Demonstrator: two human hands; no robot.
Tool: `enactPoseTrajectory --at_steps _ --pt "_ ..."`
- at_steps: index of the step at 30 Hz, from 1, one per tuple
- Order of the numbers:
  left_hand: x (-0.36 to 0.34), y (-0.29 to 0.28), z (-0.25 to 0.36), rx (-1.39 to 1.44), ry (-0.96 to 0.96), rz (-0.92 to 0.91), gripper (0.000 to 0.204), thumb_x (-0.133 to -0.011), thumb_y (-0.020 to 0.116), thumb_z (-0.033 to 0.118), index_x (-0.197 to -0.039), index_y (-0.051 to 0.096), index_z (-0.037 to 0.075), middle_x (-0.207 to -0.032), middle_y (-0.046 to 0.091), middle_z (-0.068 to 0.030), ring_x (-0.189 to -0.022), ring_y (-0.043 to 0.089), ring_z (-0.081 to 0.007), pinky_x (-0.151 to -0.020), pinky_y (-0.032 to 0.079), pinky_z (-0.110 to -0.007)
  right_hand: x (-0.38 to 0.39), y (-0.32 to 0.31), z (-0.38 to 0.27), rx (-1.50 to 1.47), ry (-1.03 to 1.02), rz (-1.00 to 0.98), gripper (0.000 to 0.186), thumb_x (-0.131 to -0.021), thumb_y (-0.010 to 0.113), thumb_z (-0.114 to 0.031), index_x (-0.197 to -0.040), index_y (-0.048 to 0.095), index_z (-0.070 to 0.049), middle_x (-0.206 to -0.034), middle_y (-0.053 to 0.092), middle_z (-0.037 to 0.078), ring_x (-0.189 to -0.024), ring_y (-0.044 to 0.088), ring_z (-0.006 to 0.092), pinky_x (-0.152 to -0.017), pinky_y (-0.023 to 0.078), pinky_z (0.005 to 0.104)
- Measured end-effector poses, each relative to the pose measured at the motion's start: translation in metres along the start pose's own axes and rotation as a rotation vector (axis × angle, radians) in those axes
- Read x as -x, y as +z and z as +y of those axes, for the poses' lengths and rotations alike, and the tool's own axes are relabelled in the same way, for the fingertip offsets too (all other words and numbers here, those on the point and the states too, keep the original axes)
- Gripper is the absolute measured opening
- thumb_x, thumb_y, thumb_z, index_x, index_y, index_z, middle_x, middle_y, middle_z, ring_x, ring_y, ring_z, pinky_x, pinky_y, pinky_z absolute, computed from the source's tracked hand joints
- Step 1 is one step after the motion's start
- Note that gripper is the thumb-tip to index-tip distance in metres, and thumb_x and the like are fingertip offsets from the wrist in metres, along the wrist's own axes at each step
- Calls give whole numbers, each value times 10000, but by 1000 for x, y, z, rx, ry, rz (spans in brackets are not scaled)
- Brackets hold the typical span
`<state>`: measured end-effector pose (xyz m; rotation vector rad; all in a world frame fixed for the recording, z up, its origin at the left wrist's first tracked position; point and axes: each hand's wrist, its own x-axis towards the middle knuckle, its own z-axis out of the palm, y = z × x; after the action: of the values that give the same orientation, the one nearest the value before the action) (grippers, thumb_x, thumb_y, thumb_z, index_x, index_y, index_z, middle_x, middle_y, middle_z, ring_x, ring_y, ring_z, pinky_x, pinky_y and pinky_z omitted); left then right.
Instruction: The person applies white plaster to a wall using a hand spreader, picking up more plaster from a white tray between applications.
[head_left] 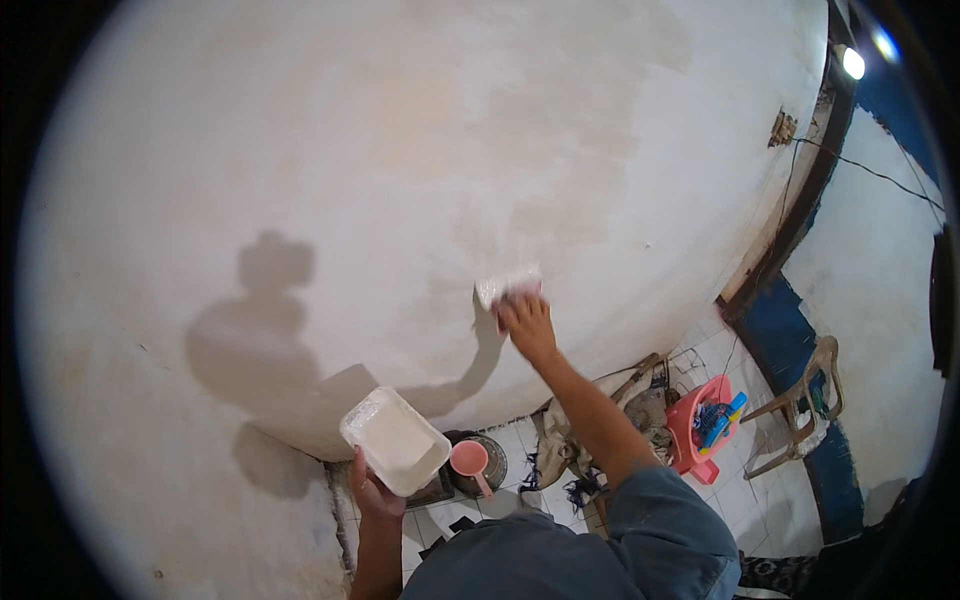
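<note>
My right hand (525, 318) is closed on a wide paint tool (508, 282), its working end coated white and a reddish grip partly showing under my fingers. The tool is against the pale wall (400, 160), near the lower edge of a damp-looking beige patch; whether it is a brush or a roller I cannot tell. Lower left, my left hand (377, 490) grips a white plastic tray (395, 440) from below, tilted so its inside shows. White paint smears its rim and inner side. My left fingers are mostly hidden behind the tray.
Below stand a pink dipper (469, 460) on a dark round container and a heap of stained cloths (650, 415). Farther right are a pink tub (685, 430) holding blue and yellow things, and a plastic chair (810, 400). A loose cable (860, 167) hangs along the right wall.
</note>
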<state>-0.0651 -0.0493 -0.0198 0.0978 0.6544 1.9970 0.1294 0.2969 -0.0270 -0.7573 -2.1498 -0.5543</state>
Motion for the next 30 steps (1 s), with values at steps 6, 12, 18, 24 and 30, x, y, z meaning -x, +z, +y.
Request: enactPoseTrajectory --at_steps 6,12,18,24,30 --pt "0 8 -11 8 -60 -77 561 -1027 441 386 -1458 388 29 -1399 536 -148 -1272 542 -320 -1078 435 -487 114 -16 -42 -492 465 -514 233 -849 572 -18 -1074 592 -75 -987 653 163 -928 628 376 -807 505 455" --pt "-1 -4 -16 -28 -46 -195 588 -1020 469 388 -1463 377 12 -1413 530 -142 -1269 549 -297 -1079 431 -452 5 -70 -60 -925 686 -186 112 -843 568 -15 -939 625 -14 -739 629 70 -663 584 157 -631 473 306" --pt "-5 3 -19 54 -125 -112 569 -1037 450 382 -1458 384 6 -1406 540 -144 -1292 528 -284 -1115 385 -435 -69 -146 -123 -1349 745 -158 223 -921 571 -68 -1131 558 7 -821 655 54 -676 604 108 -600 495 286" --pt "-6 7 -18 72 -108 -114 554 -1029 471 394 -1434 416 20 -1381 559 -145 -1257 552 -274 -1103 401 -433 -52 -150 -174 -1060 531 -648 385 -864 681 -98 -1205 576 46 -839 712 148 -738 685 179 -681 544 324" --pt "-11 3 -21 58 -118 -61 476 -1017 518 370 -1354 493 34 -1294 616 -128 -1174 609 -248 -1045 464 -413 -54 -146 -194 -915 454 -687 423 -836 673 -101 -1211 561 58 -854 710 222 -801 725 341 -724 558 383"
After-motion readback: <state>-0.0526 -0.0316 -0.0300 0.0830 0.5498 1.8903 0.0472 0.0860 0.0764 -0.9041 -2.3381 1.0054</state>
